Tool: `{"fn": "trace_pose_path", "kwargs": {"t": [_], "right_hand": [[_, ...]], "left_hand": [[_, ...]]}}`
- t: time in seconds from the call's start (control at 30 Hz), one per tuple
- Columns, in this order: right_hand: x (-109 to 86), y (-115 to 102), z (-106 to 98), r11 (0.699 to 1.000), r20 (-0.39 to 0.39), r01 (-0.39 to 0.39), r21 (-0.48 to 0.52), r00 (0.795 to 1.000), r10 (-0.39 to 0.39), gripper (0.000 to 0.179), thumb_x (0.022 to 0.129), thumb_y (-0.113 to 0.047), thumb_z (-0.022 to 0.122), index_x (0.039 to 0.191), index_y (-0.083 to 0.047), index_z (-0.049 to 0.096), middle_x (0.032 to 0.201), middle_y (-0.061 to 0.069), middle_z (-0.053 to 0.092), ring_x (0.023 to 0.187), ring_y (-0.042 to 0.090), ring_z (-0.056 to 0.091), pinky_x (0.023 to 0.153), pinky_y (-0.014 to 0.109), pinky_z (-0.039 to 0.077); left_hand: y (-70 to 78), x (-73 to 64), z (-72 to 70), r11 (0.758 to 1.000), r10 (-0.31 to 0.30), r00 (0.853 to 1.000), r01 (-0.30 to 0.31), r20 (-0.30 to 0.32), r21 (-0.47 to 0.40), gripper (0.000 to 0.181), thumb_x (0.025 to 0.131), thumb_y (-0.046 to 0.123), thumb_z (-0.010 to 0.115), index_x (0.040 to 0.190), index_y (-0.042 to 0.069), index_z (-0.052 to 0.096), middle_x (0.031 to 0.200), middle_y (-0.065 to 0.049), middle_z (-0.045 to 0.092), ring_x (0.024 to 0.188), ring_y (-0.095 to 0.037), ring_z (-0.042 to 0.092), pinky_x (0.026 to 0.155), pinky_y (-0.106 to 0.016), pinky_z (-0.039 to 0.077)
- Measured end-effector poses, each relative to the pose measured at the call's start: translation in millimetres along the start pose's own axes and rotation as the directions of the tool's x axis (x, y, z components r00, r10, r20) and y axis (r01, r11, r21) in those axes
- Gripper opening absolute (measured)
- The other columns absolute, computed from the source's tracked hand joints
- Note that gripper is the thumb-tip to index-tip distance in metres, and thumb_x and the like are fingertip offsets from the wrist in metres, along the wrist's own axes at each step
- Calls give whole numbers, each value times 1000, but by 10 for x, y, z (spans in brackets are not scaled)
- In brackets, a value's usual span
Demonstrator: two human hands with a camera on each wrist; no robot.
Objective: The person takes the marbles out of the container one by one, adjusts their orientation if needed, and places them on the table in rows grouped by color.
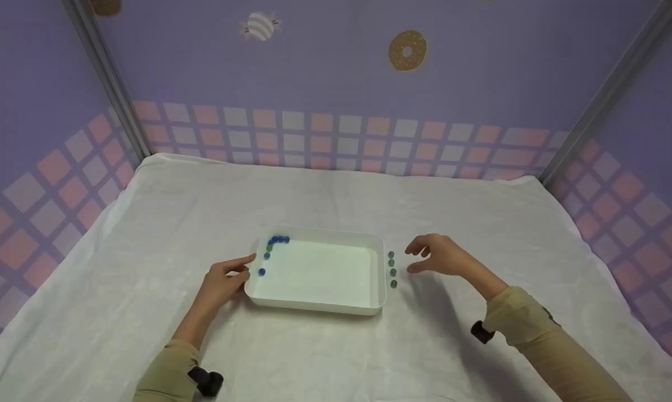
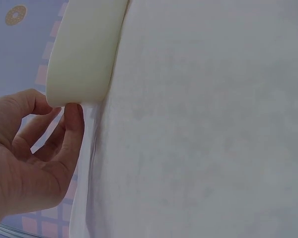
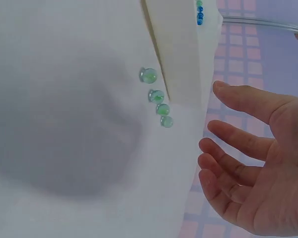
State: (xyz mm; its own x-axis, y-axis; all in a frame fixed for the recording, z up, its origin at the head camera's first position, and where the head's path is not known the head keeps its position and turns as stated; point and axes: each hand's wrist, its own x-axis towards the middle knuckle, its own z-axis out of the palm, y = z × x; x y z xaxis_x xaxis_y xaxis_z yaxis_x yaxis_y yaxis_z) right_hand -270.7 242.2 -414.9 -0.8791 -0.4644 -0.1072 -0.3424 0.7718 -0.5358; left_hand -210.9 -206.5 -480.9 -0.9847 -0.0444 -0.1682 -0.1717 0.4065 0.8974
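Note:
A shallow white rectangular tray [image 1: 319,306] sits on the cloth. My left hand [image 1: 227,283] is at its left end, bent fingers and thumb touching the end from outside; no fingers show wrapped around the wall. Inside, several blue marbles [image 1: 262,272] and one green marble [image 1: 269,248] line the far left corner and left side. A row of several clear green marbles [image 1: 392,272] lies on the cloth just outside the tray's right end. My right hand [image 1: 439,255] hovers right of that row, fingers loosely bent and apart from the thumb, holding nothing.
White cloth [image 1: 313,363] covers the table under the tray. Purple walls [image 1: 324,67] with pink and white checks stand behind and at both sides, with grey posts [image 1: 604,95] at the corners. Dark devices [image 1: 482,331] are strapped near both wrists.

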Motion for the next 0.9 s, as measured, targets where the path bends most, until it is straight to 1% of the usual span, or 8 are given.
{"fn": "trace_pose_path", "kwargs": {"t": [0.2,0.47,0.7,0.9], "right_hand": [[118,-94,-94,1000,10,26,9,1000,-26,35,84,-20,79,113,-2,70,112,21,69,104,37,65,90,46,54],[375,-308,-134,1000,6,8,29,1000,-8,34,84,-17,78,114,-3,70,111,18,70,100,29,66,87,42,56],[649,-537,-125,997,-26,42,59,999,-41,33,85,-18,77,114,-4,71,111,17,70,100,28,66,87,42,55],[907,-739,-87,993,-37,95,70,995,-92,31,86,-17,76,114,-3,71,111,18,71,102,31,68,90,42,55]], "left_hand": [[0,6,-4,1000,-12,1000,12,-11,9,44,99,13,52,143,18,56,127,-17,55,79,-16,49,66,-24,46],[23,-2,-16,1000,-11,1000,12,-11,4,44,99,13,52,142,18,56,129,-17,54,79,-15,49,67,-24,47],[35,-16,-13,1000,9,1000,-9,-17,10,43,99,13,52,142,17,56,128,-18,54,80,-16,51,68,-25,48],[47,-20,-24,1000,16,1000,-16,-18,13,43,98,11,52,141,15,57,127,-19,55,81,-14,51,69,-25,49]]}}
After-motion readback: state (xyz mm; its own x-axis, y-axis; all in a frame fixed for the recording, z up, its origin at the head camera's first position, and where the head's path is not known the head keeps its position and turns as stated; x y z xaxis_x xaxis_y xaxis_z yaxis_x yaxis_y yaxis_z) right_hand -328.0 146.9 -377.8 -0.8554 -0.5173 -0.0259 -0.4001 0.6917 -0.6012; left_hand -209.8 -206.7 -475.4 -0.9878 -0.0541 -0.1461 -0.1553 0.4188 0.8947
